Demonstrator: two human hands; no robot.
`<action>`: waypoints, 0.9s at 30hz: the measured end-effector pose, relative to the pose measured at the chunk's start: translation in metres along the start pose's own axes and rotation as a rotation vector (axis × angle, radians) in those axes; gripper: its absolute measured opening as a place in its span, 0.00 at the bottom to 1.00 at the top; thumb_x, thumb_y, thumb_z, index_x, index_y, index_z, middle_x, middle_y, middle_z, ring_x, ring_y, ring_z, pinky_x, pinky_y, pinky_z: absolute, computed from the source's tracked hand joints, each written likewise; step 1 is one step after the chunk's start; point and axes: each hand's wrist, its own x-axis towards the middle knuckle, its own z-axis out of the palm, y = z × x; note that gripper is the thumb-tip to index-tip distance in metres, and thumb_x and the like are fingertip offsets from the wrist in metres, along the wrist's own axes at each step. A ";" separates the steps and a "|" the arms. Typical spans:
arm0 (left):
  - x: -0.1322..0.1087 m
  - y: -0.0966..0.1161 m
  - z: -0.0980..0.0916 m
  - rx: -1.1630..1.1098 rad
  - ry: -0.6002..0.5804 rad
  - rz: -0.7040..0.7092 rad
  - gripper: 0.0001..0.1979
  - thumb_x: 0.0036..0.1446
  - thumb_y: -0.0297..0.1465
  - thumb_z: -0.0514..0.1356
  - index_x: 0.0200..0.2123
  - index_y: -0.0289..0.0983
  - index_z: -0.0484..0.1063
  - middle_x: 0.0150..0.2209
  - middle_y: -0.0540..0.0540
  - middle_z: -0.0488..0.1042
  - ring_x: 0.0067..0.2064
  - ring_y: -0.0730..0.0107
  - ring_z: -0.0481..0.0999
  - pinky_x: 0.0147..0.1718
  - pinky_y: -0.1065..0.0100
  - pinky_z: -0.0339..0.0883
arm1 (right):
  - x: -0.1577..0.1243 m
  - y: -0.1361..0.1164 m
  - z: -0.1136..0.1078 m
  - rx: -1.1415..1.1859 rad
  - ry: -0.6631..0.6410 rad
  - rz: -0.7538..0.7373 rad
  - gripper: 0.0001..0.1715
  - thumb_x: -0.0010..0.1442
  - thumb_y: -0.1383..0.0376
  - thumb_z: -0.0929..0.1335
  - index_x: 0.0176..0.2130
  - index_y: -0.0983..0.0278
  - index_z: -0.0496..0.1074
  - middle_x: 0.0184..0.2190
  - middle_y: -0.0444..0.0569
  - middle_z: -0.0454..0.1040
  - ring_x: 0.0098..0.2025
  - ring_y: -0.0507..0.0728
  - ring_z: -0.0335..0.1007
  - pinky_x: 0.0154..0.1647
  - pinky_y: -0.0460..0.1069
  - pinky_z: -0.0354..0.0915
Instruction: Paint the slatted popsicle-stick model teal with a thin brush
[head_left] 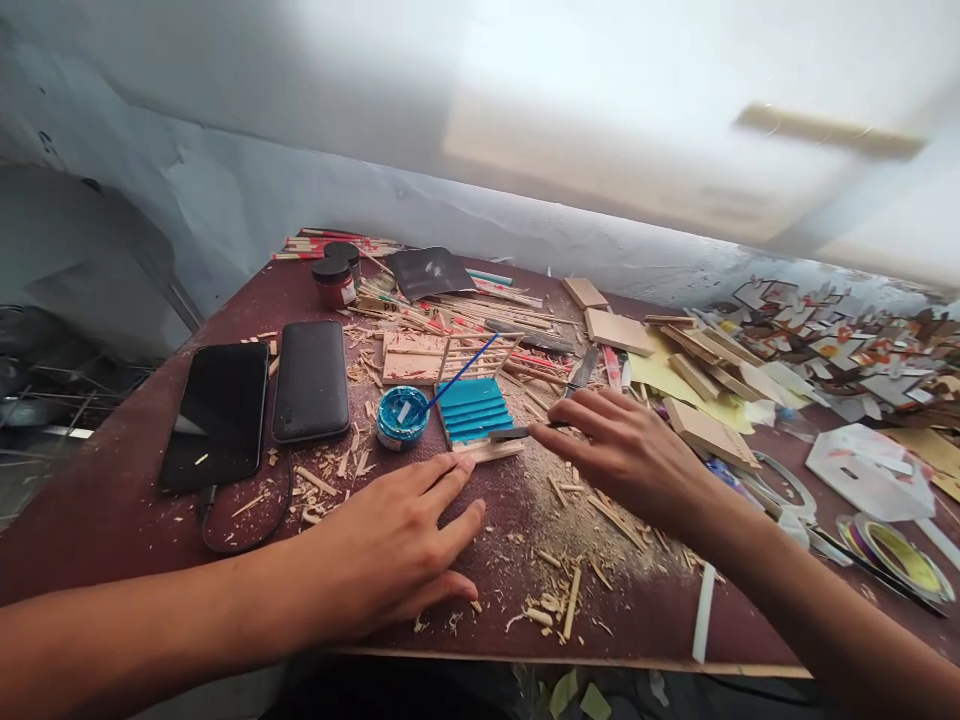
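The blue ridged panel point(474, 405) lies just beyond the left grip point(409, 535), spread loosely, fingertips at its wooden edge point(495, 452); the right grip point(626, 440), closed around a flat tool point(508, 434), seems to be working that edge, calling for steady bracing next.

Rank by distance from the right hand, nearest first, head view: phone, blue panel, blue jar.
From the right hand:
1. Blue panel, just left.
2. Blue jar, left of the panel.
3. Phone, far left side.

Maroon table point(112, 530) with wood shavings point(550, 604)
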 end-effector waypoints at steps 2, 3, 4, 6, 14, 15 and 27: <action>-0.001 0.000 0.000 -0.008 0.000 0.000 0.33 0.70 0.52 0.60 0.63 0.30 0.72 0.68 0.22 0.69 0.70 0.40 0.71 0.66 0.48 0.70 | 0.001 0.002 0.002 -0.027 0.006 -0.044 0.15 0.73 0.74 0.63 0.53 0.65 0.76 0.41 0.54 0.82 0.38 0.60 0.73 0.38 0.55 0.68; -0.001 0.000 0.000 -0.010 -0.001 0.000 0.33 0.71 0.52 0.60 0.63 0.30 0.72 0.68 0.22 0.68 0.70 0.41 0.71 0.66 0.48 0.70 | -0.002 0.005 0.002 -0.047 0.006 -0.063 0.15 0.73 0.74 0.63 0.52 0.65 0.76 0.41 0.54 0.82 0.38 0.60 0.73 0.38 0.55 0.68; -0.002 0.000 0.000 -0.011 -0.002 -0.001 0.32 0.71 0.52 0.60 0.63 0.30 0.72 0.68 0.22 0.68 0.70 0.41 0.71 0.66 0.49 0.70 | -0.005 0.009 0.000 -0.074 0.002 -0.078 0.14 0.73 0.74 0.64 0.52 0.66 0.76 0.41 0.54 0.82 0.38 0.60 0.73 0.39 0.55 0.68; -0.001 0.000 0.001 -0.008 0.006 0.002 0.33 0.71 0.52 0.59 0.62 0.30 0.72 0.67 0.22 0.69 0.70 0.41 0.71 0.65 0.49 0.70 | -0.013 0.015 -0.003 -0.139 0.003 -0.103 0.14 0.72 0.75 0.64 0.51 0.67 0.76 0.40 0.54 0.83 0.37 0.59 0.73 0.38 0.55 0.69; 0.001 0.000 0.003 0.021 -0.001 0.007 0.34 0.69 0.53 0.61 0.62 0.30 0.72 0.67 0.22 0.69 0.70 0.39 0.71 0.65 0.47 0.71 | -0.004 -0.001 0.001 -0.128 0.069 -0.099 0.14 0.73 0.75 0.63 0.52 0.68 0.76 0.39 0.52 0.83 0.36 0.59 0.73 0.37 0.54 0.68; 0.001 0.000 0.002 0.024 0.002 0.008 0.34 0.69 0.53 0.61 0.62 0.29 0.72 0.67 0.21 0.69 0.69 0.39 0.71 0.65 0.47 0.71 | -0.003 -0.001 0.002 -0.113 0.058 -0.100 0.14 0.73 0.75 0.64 0.52 0.68 0.76 0.39 0.53 0.83 0.36 0.59 0.73 0.37 0.54 0.69; 0.000 -0.001 0.000 0.021 0.009 0.007 0.34 0.70 0.54 0.59 0.62 0.31 0.73 0.67 0.22 0.70 0.70 0.41 0.71 0.66 0.49 0.70 | -0.041 0.067 0.017 -0.141 -0.048 0.401 0.25 0.74 0.61 0.65 0.65 0.68 0.71 0.53 0.68 0.78 0.50 0.74 0.75 0.45 0.67 0.73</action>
